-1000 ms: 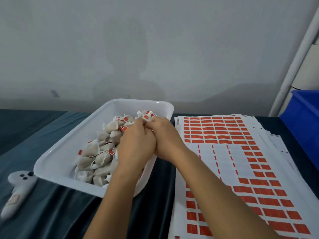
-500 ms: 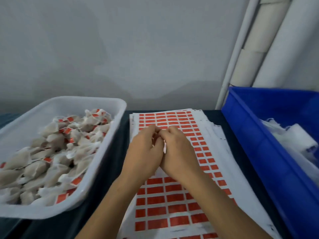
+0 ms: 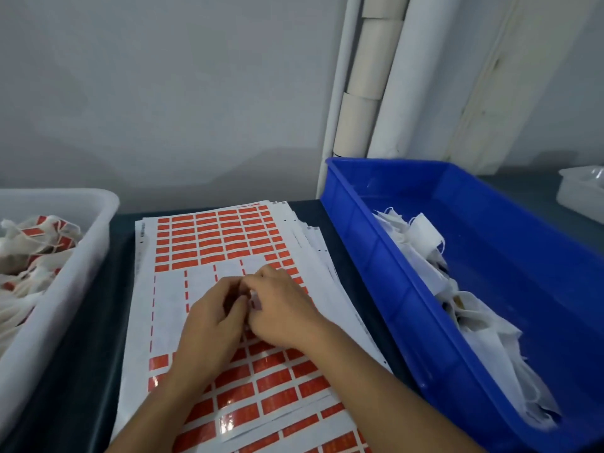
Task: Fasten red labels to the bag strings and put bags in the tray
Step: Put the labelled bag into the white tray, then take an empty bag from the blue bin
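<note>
My left hand and my right hand are together over the top label sheet, which carries rows of red labels and a bare white patch where labels are gone. Their curled fingertips meet, and a small pale bit shows between them; I cannot tell what it is or whether it is held. The white tray at the left holds several bags with red labels on their strings. At the right, a blue bin holds a heap of white bags without labels.
The sheets lie in a stack on the dark tablecloth between tray and bin. White tubes lean against the wall behind the bin. A clear container sits at the far right.
Both hands left the white tray and moved right, staying together, to the label sheets. The view swung right, bringing the blue bin into sight.
</note>
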The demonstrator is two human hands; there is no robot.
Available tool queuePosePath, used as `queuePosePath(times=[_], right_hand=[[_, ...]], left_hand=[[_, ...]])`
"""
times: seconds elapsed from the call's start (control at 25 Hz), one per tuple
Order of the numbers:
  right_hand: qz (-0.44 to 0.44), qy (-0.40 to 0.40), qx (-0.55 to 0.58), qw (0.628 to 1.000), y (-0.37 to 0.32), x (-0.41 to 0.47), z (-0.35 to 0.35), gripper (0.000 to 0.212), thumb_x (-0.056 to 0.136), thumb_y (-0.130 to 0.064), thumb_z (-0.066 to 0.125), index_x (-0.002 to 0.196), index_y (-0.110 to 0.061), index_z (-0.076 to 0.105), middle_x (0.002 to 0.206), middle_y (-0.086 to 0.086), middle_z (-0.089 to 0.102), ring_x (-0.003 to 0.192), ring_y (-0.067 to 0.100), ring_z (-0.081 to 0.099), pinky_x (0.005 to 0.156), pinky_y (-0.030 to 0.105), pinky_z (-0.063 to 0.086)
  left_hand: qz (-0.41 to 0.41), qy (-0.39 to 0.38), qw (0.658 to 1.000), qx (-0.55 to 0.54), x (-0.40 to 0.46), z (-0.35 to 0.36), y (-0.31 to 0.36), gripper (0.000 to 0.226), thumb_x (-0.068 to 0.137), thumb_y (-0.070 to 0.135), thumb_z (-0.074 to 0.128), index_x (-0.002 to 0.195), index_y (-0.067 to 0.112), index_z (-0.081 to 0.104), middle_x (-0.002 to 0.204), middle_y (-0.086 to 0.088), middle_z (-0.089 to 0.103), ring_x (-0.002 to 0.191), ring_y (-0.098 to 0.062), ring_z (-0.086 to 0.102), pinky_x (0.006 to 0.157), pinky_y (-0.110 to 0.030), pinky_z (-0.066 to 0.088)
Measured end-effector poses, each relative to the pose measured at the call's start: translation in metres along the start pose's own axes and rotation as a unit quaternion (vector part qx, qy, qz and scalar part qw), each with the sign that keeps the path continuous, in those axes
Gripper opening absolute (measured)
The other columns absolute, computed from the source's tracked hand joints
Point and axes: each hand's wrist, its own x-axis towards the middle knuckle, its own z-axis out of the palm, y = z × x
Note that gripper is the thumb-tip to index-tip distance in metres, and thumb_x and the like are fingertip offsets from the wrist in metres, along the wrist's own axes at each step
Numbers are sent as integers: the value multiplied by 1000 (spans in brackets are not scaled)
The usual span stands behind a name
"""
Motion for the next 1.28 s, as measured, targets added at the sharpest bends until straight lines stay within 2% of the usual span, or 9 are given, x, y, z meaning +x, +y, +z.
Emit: queuePosePath(times=[0.2, 0.36, 0.48, 0.68, 0.76, 0.92, 1.04, 1.12, 1.28], right_hand=[[38, 154, 0, 987, 18, 21, -58, 18, 99, -34, 65, 117, -32, 65, 123, -10, 63, 101, 8, 60, 85, 23, 51], [120, 278, -48, 952, 50, 31, -129, 30, 96, -13, 66, 124, -20, 62, 122, 2, 64, 106, 20, 62, 82, 27, 49], [197, 237, -93, 947, 82, 25, -165, 50, 92, 3, 62, 138, -13, 54, 134, 10, 56, 119, 30, 55, 92, 40, 52], [271, 141, -95, 948, 113, 17, -174, 28, 98, -16, 66, 121, 0, 70, 122, 18, 70, 110, 36, 65, 93, 46, 56], [267, 120, -53, 955, 119, 11, -176, 25, 96, -24, 69, 114, -8, 75, 117, 10, 73, 103, 28, 66, 87, 43, 56], [266, 12, -2, 964, 127, -3, -181, 49, 92, -27, 76, 139, -28, 63, 137, -3, 61, 111, 17, 56, 86, 37, 44], [251, 52, -21, 966, 130, -2, -178, 46, 91, -30, 77, 135, -25, 65, 130, 1, 67, 108, 19, 62, 87, 38, 48], [235, 131, -52, 962, 128, 2, -176, 20, 97, -34, 70, 111, -21, 76, 107, 1, 75, 91, 18, 67, 76, 33, 52], [225, 182, -136, 948, 118, 9, -171, 26, 102, -27, 63, 80, -17, 74, 80, 2, 71, 72, 22, 63, 70, 38, 57]], left_hand=[[-21, -18, 999, -46, -2, -4, 0, 20, 107, 26, 56, 123, 38, 60, 108, 21, 69, 96, -12, 69, 78, -15, 50], [-15, -53, 998, -34, -4, -1, -1, 22, 104, 24, 62, 118, 41, 61, 107, 24, 68, 96, -8, 68, 76, -11, 48], [-18, -54, 998, -37, -4, -1, -1, 23, 103, 22, 64, 116, 41, 62, 106, 24, 68, 96, -7, 68, 76, -12, 48], [-11, -50, 999, -6, -3, 2, 0, 23, 101, 24, 65, 115, 42, 61, 105, 26, 66, 93, -3, 67, 74, -8, 46], [-6, -52, 999, 6, -3, 3, -1, 25, 101, 24, 66, 117, 43, 61, 104, 28, 65, 93, -2, 66, 74, -7, 45], [0, -52, 999, 14, -2, 3, -2, 27, 101, 23, 66, 116, 44, 60, 103, 30, 64, 92, 0, 66, 73, -5, 45], [1, -50, 999, 14, -2, 4, -3, 28, 100, 23, 65, 117, 45, 60, 103, 30, 64, 92, 0, 66, 76, -7, 47], [2, -47, 999, 12, -1, 5, -4, 28, 101, 23, 65, 117, 45, 60, 104, 29, 65, 93, -1, 67, 78, -9, 48], [4, -45, 999, 7, -1, 5, -4, 28, 101, 23, 65, 117, 45, 60, 105, 27, 65, 94, -2, 67, 81, -12, 51]])
